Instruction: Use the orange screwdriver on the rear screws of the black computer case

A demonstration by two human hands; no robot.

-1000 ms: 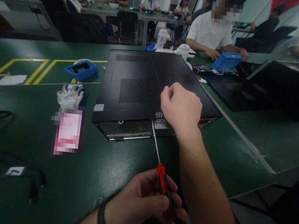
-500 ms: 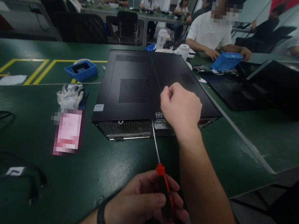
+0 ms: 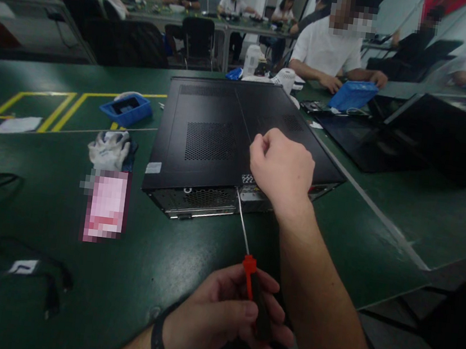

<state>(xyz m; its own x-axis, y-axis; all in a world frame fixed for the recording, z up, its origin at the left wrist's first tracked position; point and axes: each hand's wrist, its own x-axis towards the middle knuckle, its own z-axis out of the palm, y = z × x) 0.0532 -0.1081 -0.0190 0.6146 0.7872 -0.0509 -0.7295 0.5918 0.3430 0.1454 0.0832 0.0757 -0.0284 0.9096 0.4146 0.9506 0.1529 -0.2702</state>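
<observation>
In the lower centre of the frame, the left hand (image 3: pixel 213 313), with a dark wristband (image 3: pixel 157 338) at the wrist, has its fingers wrapped loosely around the red and black handle of a screwdriver (image 3: pixel 249 265). The shaft slants upward, its tip at the near edge of a black computer case (image 3: pixel 244 119), which lies flat in the middle of the frame on a green table (image 3: pixel 153 266). Right of centre, the right hand (image 3: pixel 282 166) is over the case's top near that edge, fingers curled inward; whether they grip anything I cannot tell.

A pale label (image 3: pixel 153 168) sits on the case's near left corner, its print too small to read. A black-and-white patterned sticker (image 3: pixel 248 180) shows just beside the right hand, partly covered by it. No brand can be made out on the screwdriver. At lower left, a white tag (image 3: pixel 23 266) on black cables (image 3: pixel 54 277) bears a dark mark, illegible. Left of the case, a pink item (image 3: pixel 107 201) is pixelated, hiding any writing, just below grey-white gloves (image 3: pixel 109 151) with faint, unreadable print
</observation>
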